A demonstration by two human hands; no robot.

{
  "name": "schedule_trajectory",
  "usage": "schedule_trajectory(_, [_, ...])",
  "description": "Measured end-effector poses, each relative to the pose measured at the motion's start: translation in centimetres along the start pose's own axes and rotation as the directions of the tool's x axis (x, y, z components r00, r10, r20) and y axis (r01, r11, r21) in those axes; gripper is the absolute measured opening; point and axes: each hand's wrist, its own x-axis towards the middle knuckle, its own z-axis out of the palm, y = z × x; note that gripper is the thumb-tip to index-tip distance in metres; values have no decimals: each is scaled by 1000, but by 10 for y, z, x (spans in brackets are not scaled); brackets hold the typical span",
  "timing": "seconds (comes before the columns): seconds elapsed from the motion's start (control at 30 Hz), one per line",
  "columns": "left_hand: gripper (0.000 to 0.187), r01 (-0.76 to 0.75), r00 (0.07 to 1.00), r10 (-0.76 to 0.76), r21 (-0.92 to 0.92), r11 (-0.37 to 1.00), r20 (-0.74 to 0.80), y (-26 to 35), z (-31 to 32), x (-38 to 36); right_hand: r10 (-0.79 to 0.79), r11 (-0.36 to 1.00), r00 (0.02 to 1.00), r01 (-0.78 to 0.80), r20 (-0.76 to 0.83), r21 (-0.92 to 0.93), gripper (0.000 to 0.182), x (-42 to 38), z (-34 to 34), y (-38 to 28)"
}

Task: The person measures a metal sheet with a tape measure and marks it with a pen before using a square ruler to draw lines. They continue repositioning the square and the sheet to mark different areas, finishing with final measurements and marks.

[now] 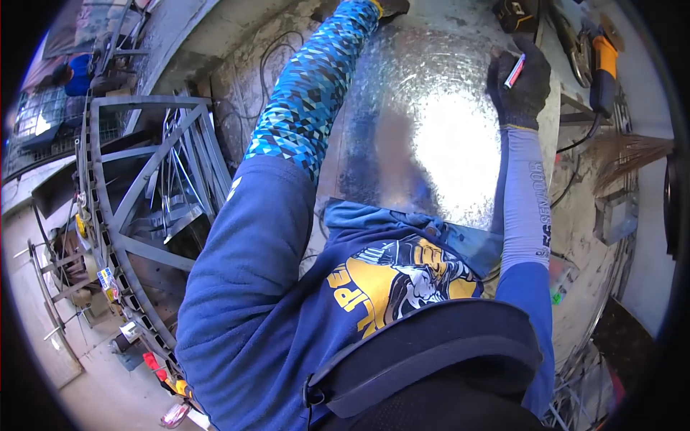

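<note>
A shiny galvanised metal sheet [388, 108] lies in front of my body. My right hand [528, 90], in a dark glove, is closed around a white and red marker [515, 72] over the sheet's right side. The marker's tip points up, away from me. My left hand [394, 7], also gloved, is at the sheet's far left edge, cut off by the top of the view, so its fingers do not show. Just beyond my right hand sits a black and yellow tool [514, 16], perhaps a tape measure, partly out of view.
Right of the sheet lie metal locking pliers [573, 54] and an orange-handled power tool [604, 61] with a black cord. A bristle broom [632, 161] lies farther right. At left stands a grey metal frame [154, 248] with loose metal strips [172, 179] behind it.
</note>
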Motion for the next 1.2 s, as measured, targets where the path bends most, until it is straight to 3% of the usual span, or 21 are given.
schedule_trajectory(0.07, [54, 39, 999, -38, 66, 997, -15, 1, 0, 5, 17, 1000, 1000, -17, -9, 10, 36, 0, 1, 1])
schedule_trajectory(0.2, [55, 48, 998, -49, -18, 999, -33, 2, -5, 2, 26, 999, 1000, -27, 10, 25, 34, -2, 0, -2])
schedule_trajectory(0.3, [61, 3, 999, 2, -109, 994, 45, -12, 6, 29, 59, 998, 998, -59, 18, 17, 33, -1, -1, -5])
schedule_trajectory(0.37, [66, -284, 909, 348, 272, 919, -229, -48, 60, 99, 61, 998, 998, -61, 2, 10, 33, 1, -1, -1])
schedule_trajectory(0.4, [66, -288, 908, 352, 271, 919, -228, -49, 57, 89, 13, 999, 999, -11, -41, 39, 32, 1, 0, 1])
schedule_trajectory(0.43, [69, -334, 917, 279, -166, 928, -286, -49, 47, 63, -33, 997, 996, 39, -86, 66, 31, 1, 1, 2])
schedule_trajectory(0.47, [72, -338, 933, 190, -569, 750, -305, -47, 36, 40, -32, 997, 996, 38, -87, 61, 31, 0, 1, 2])
schedule_trajectory(0.5, [71, -258, 956, 149, -483, 837, -252, -39, 21, 30, -27, 997, 996, 33, -83, 68, 31, -1, -1, 1])
schedule_trajectory(0.53, [71, -253, 958, 144, -493, 832, -248, -39, 21, 32, -25, 997, 997, 30, -70, 77, 30, -3, -2, -1])
schedule_trajectory(0.6, [70, -103, 986, 25, -476, 873, -166, -42, 26, 41, -36, 994, 998, 41, -53, 99, 31, -2, -1, -2])
schedule_trajectory(0.63, [65, -234, 972, 123, -747, 623, -201, -58, 54, 65, -34, 991, 998, 40, -52, 126, 31, -3, -2, -2])
schedule_trajectory(0.67, [65, -232, 972, 123, -751, 618, -199, -65, 63, 63, -36, 992, 998, 42, -48, 121, 31, -2, -2, 0])
schedule_trajectory(0.73, [61, -231, 908, -4, -510, 829, -418, -76, 65, 51, -43, 997, 998, 46, -52, 61, 31, -2, 0, 2])
schedule_trajectory(0.77, [58, -74, 968, -108, -667, 741, -227, -73, 55, 34, -35, 998, 998, 38, -48, 58, 31, -2, 1, 1])
schedule_trajectory(0.87, [53, 15, 920, -263, -643, 766, -291, -88, 40, 19, -63, 996, 995, 67, -75, 58, 29, -1, 3, -11])
schedule_trajectory(0.9, [48, 19, 898, -280, -607, 795, -338, -97, 34, 19, -97, 994, 994, 99, -55, 43, 28, 0, 4, -10])
schedule_trajectory(0.93, [44, -32, 831, -251, -493, 870, -496, -122, 42, 35, -124, 992, 991, 125, -41, 23, 28, 0, 5, -7])
schedule_trajectory(1.0, [40, -85, 786, -317, -600, 795, -531, -158, 27, 47, -113, 992, 992, 116, -56, 45, 30, -4, 8, 0])
schedule_trajectory(1.07, [40, -171, 731, -364, -671, 722, -578, -183, 8, 26, -9, 1000, 1000, 9, 1, 21, 33, -2, 5, -5])
schedule_trajectory(1.13, [29, 2, 694, -472, -654, 757, -544, -205, -15, -6, 10, 999, 1000, -11, 23, 44, 35, -5, 5, -3])
schedule_trajectory(1.2, [44, -244, 652, -419, -698, 673, -632, -277, -4, -10, -23, 999, 1000, 23, -10, 49, 34, -2, 7, -1])
